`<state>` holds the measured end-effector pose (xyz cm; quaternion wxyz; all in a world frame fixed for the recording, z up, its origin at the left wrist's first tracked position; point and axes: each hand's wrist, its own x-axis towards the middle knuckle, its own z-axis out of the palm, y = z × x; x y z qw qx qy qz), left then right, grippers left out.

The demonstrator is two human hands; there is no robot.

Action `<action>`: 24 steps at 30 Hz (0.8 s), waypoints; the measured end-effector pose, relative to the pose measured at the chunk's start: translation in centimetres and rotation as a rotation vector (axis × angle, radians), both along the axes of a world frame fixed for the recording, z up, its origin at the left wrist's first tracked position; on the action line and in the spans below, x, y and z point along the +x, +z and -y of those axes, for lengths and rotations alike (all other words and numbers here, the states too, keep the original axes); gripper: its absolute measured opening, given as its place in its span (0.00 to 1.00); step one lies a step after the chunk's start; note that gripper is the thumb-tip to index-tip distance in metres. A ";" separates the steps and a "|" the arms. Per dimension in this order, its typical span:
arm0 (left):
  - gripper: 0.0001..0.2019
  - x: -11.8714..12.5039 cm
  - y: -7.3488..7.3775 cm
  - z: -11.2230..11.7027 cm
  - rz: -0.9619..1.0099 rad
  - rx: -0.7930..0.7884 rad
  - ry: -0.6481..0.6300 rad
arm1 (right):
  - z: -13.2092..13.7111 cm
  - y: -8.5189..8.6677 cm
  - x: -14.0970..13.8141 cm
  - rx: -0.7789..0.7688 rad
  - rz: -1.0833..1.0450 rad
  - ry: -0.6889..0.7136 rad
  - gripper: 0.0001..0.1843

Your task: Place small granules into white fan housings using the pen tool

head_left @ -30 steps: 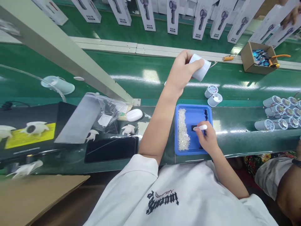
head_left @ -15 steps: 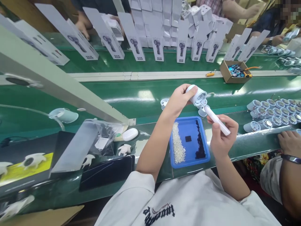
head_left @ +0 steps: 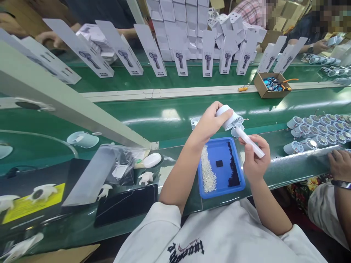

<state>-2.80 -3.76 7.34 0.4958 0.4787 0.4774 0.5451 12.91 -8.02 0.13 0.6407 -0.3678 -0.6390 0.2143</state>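
Observation:
My left hand [head_left: 208,123] is wrapped round a pale blue, cylindrical fan housing [head_left: 225,112], tilted so its open end faces right and down. In my right hand [head_left: 257,162] is a white pen-shaped screwdriver [head_left: 250,141], pinched between thumb and fingers. Its thin tip meets the open end of the housing; the exact contact point is too small to make out. Another pale housing [head_left: 238,131] stands just behind the tip. Below both hands lies a blue tray [head_left: 222,180] with small white parts [head_left: 208,175], tiny black pieces [head_left: 233,171] and a black square [head_left: 219,163].
Rows of pale blue housings [head_left: 315,128] stand at the right, beside a co-worker's hand [head_left: 340,162]. A cardboard box [head_left: 267,91] and upright fan boxes [head_left: 208,65] line the far side. A grey post [head_left: 90,98] slants across the left, near a dark tablet [head_left: 126,206].
Both hands, with the housing and screwdriver, have shifted slightly down in view; the right hand also moved a little left. The tool tip stays at the housing. A co-worker's hands across the bench moved left.

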 end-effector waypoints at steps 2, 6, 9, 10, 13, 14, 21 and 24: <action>0.11 0.1 0.2 0.2 -0.058 0.005 0.036 | 0.0 -0.6 0.1 -0.033 0.042 -0.025 0.10; 0.12 0.7 0.6 0.8 0.020 -0.021 0.023 | 0.2 -1.3 0.2 0.058 0.022 -0.067 0.11; 0.13 1.5 0.5 1.1 0.083 0.035 0.060 | 0.3 -1.0 0.1 0.042 0.083 -0.119 0.13; 0.14 1.9 0.4 1.2 0.090 0.090 0.114 | 0.3 -0.7 0.1 -0.014 0.137 -0.118 0.13; 0.20 3.0 -0.2 1.6 0.125 0.237 0.299 | 0.8 0.3 0.0 -0.176 0.311 0.001 0.15; 0.22 3.4 -0.3 1.7 0.132 0.262 0.335 | 1.2 0.6 -0.1 -0.194 0.341 0.043 0.15; 0.23 4.6 0.9 3.9 0.300 0.401 0.284 | 4.3 1.3 -1.6 -0.171 0.205 0.075 0.24; 0.20 4.4 1.4 4.0 0.374 0.496 0.350 | 4.1 1.6 -2.1 -0.212 0.226 0.121 0.29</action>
